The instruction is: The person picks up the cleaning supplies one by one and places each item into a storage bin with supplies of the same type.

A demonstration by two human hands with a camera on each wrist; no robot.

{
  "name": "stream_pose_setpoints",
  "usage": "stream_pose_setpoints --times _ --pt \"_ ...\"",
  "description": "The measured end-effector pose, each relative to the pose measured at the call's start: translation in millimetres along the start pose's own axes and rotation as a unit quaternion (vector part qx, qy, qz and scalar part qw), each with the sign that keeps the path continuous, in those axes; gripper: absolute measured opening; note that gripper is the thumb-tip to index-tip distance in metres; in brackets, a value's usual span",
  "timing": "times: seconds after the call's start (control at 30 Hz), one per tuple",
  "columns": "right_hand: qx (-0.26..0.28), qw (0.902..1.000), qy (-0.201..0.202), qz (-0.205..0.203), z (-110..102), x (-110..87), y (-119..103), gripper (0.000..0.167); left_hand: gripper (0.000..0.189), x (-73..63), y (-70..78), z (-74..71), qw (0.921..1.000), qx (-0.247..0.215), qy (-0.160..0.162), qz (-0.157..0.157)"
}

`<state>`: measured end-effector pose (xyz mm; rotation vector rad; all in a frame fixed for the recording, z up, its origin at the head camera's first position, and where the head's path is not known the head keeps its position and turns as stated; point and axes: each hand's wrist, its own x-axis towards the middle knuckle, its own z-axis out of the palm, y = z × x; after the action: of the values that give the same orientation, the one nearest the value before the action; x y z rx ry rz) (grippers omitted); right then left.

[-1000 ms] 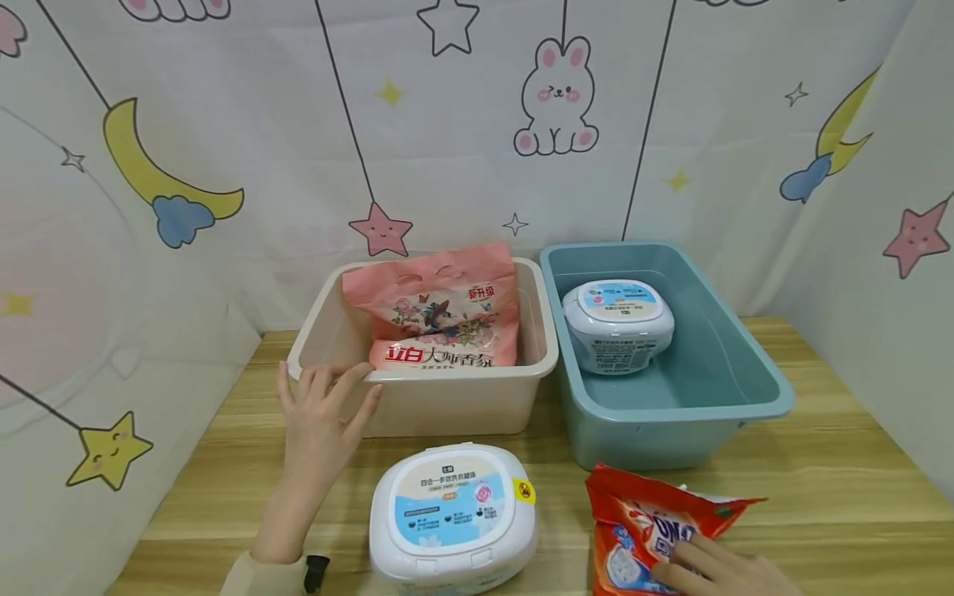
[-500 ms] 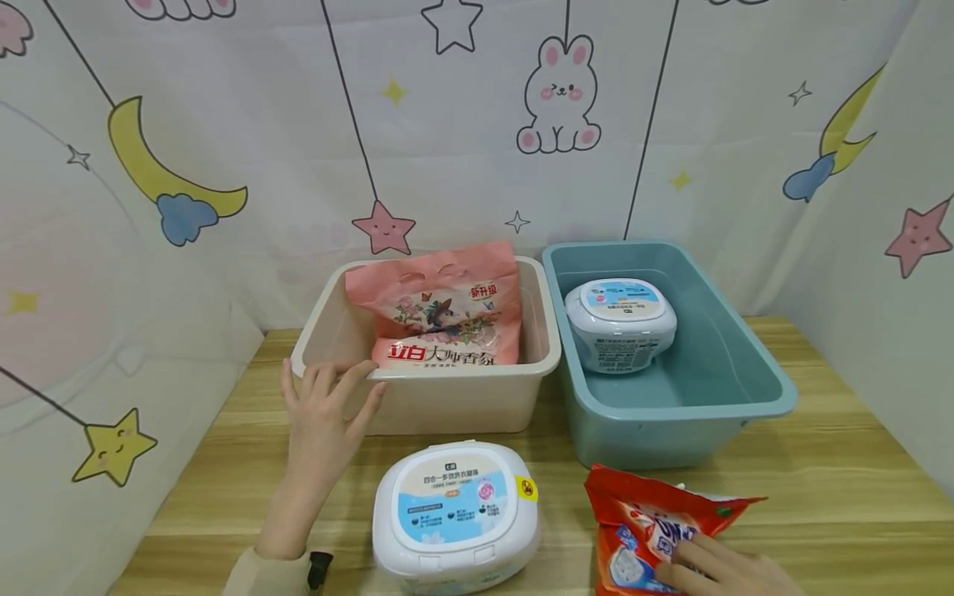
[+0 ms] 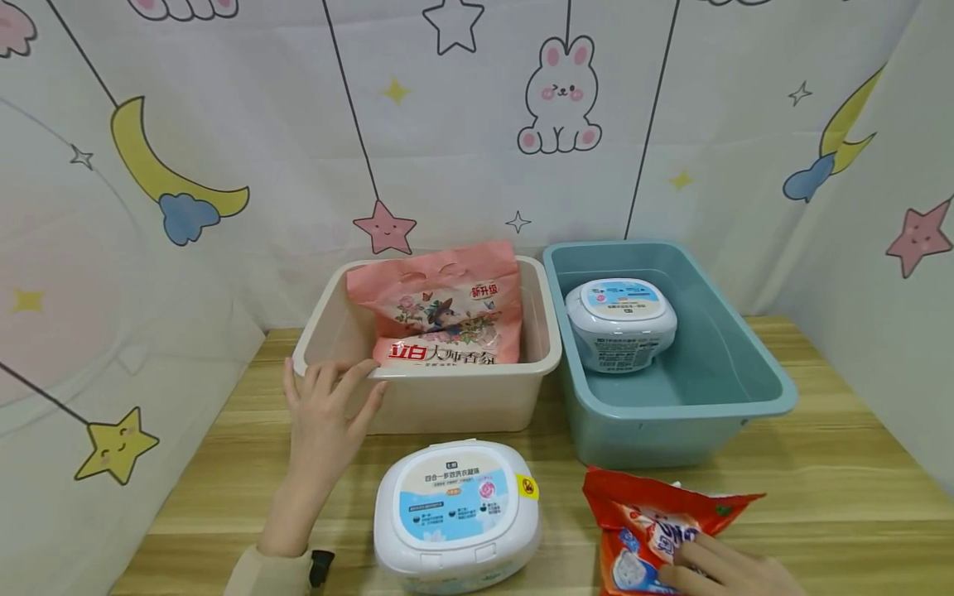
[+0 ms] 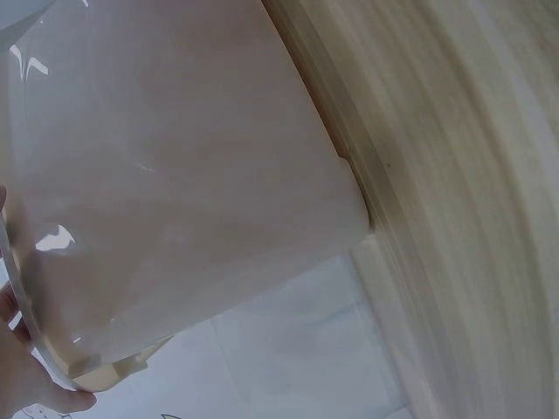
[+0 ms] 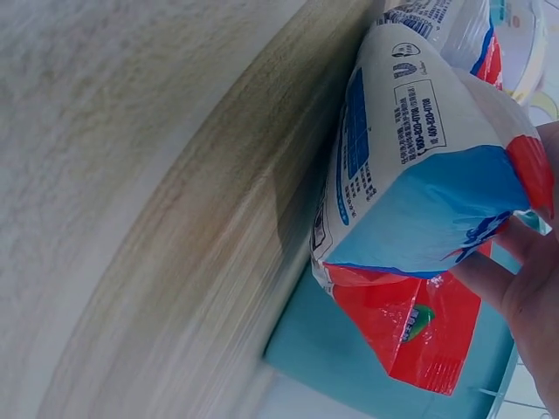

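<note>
My left hand (image 3: 322, 422) grips the front left rim of a cream plastic bin (image 3: 455, 406), fingers over the edge and thumb outside. In the left wrist view the bin's smooth wall (image 4: 192, 157) fills much of the picture, with the hand (image 4: 26, 380) at its rim. Inside that bin leans a pink laundry detergent bag (image 3: 447, 306). At the lower right, my right hand (image 3: 723, 567) holds a red laundry powder bag (image 3: 622, 530) by its printed front. The right wrist view shows the bag's white and blue side (image 5: 437, 205) and curled fingers (image 5: 485, 278) against it.
A white lidded tub (image 3: 456, 513) stands on the wooden table (image 3: 216, 480) between the hands. Right of the cream bin is a teal bin (image 3: 715, 331) holding a similar white tub (image 3: 620, 327) at its left. A patterned curtain (image 3: 462, 141) hangs behind.
The red bag has shifted and turned slightly in my right hand, its lower part a little further right. My left hand stays at the cream bin's rim; the whole view has drifted slightly.
</note>
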<state>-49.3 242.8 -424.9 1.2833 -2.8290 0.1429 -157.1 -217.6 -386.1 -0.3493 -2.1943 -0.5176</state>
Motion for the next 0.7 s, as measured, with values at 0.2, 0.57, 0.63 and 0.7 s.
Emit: stream_pose_setpoints --times 0.2,0.57,0.63,0.7 --pt "-0.004 0.9995 0.032 -0.003 -1 -3.0 -4 0.042 0.031 0.3 -0.1 0.0 1.0 -0.002 0.0 -0.001" --pt "-0.008 0.9963 0.085 -0.013 -6 -5.4 -11 0.04 0.031 -0.2 0.0 0.2 1.0 -0.004 -0.003 -0.003" --pt "-0.009 0.9961 0.087 -0.011 -8 -5.7 -12 0.041 0.031 -0.3 0.1 0.2 1.0 -0.004 -0.003 -0.004" --pt "-0.014 0.9956 0.092 -0.011 -9 -6.2 -12 0.042 0.031 -0.2 0.2 0.2 1.0 -0.003 -0.003 -0.003"
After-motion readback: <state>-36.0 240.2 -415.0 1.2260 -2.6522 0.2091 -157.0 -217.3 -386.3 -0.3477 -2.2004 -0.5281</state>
